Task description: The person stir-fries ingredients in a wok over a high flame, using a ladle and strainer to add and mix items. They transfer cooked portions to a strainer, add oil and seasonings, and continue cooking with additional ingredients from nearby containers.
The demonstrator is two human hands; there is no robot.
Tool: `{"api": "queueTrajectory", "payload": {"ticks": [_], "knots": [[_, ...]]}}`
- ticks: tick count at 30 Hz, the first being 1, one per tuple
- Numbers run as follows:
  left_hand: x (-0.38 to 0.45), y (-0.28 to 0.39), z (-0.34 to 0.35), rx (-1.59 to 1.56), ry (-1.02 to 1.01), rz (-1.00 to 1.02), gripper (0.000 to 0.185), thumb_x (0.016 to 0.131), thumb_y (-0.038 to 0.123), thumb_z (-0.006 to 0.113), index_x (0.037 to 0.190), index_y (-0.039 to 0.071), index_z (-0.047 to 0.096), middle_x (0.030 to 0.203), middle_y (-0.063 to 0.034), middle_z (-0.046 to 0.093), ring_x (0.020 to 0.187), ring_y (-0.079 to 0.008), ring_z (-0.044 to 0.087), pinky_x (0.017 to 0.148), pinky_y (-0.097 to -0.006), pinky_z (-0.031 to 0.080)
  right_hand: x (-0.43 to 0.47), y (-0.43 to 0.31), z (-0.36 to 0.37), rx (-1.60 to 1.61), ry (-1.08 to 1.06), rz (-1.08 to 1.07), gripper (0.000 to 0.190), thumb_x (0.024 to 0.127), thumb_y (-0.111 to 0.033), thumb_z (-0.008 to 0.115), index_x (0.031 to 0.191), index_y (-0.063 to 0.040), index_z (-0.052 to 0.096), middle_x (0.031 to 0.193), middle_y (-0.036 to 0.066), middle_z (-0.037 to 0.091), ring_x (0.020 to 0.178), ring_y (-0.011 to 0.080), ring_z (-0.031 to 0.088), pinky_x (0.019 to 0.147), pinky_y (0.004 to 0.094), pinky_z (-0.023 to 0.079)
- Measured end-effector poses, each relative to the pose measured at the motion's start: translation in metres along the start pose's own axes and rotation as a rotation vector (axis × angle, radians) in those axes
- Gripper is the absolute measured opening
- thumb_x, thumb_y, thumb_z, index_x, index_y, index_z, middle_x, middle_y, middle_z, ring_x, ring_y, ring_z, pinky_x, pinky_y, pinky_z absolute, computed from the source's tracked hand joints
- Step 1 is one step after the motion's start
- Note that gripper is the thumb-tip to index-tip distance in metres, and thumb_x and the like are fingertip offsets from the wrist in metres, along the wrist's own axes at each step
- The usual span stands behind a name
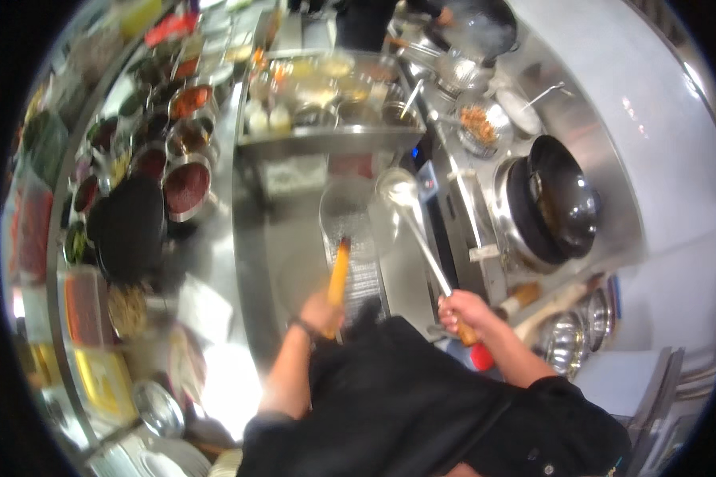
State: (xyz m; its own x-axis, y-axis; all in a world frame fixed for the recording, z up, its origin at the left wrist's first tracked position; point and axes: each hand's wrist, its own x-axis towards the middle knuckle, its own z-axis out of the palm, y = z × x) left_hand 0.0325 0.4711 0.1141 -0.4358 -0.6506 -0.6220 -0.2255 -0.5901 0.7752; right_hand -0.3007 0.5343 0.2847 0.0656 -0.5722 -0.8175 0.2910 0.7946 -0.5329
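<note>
My left hand (322,313) is closed around a yellow-orange handle (338,271) with a dark tip; what it belongs to is blurred. In my right hand (465,313) is a long metal ladle (420,235) with a wooden end. Its round bowl (398,186) points away from me, over a steel surface beside the stove front. Between my hands and farther off lies a blurred, shiny metal surface that I cannot name. A black wok (564,197) sits tilted on a burner ring at the right.
Metal tubs of food (187,188) line the left counter near a black round pan (130,229). Ahead stands a rack of seasoning containers (334,134). A strainer with fried food (478,126) is beyond the wok. Steel bowls (564,343) sit at the right. Another person's hand (446,16) is near a far wok.
</note>
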Motion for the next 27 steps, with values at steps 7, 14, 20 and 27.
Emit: {"api": "queueTrajectory", "payload": {"ticks": [7,14,20,27], "knots": [[0.035,0.005,-0.015,-0.079,0.07,-0.078,0.012,0.09,0.003,0.065,0.098,-0.005,0.061,0.075,-0.0105,0.066,0.062,-0.0192,0.065,0.057,-0.0321,0.052,0.074,-0.019,-0.004,0.119,-0.096,0.047,0.01,0.09,-0.006,0.059,0.082,-0.004,0.053,0.069,0.005,0.052,0.056,0.0137,0.051,0.047,0.029,0.045],[0.08,0.052,-0.016,-0.088,0.024,-0.288,0.012,0.094,-0.001,0.061,0.104,-0.004,0.056,0.083,-0.0096,0.064,0.065,-0.0176,0.064,0.061,-0.0322,0.056,0.14,-0.059,-0.021,0.188,-0.133,0.024,0.013,0.09,-0.007,0.059,0.079,-0.003,0.052,0.069,0.007,0.053,0.056,0.0152,0.052,0.049,0.0306,0.046],[0.109,0.105,-0.003,0.026,0.016,-0.349,0.013,0.093,0.007,0.067,0.102,-0.001,0.06,0.079,-0.0061,0.064,0.063,-0.0168,0.063,0.057,-0.0308,0.053,0.195,-0.076,-0.043,0.21,-0.222,0.024,0.02,0.09,-0.008,0.058,0.072,-0.003,0.051,0.065,0.007,0.053,0.056,0.0167,0.052,0.05,0.0325,0.046],[0.135,0.127,-0.015,-0.041,0.006,-0.397,0.014,0.097,0.009,0.063,0.107,0.001,0.06,0.079,-0.0046,0.066,0.066,-0.0121,0.063,0.058,-0.0269,0.052,0.235,-0.081,-0.05,0.249,-0.236,0.074,0.017,0.089,-0.007,0.059,0.073,-0.003,0.053,0.066,0.007,0.054,0.055,0.0185,0.054,0.05,0.0337,0.049]]}}
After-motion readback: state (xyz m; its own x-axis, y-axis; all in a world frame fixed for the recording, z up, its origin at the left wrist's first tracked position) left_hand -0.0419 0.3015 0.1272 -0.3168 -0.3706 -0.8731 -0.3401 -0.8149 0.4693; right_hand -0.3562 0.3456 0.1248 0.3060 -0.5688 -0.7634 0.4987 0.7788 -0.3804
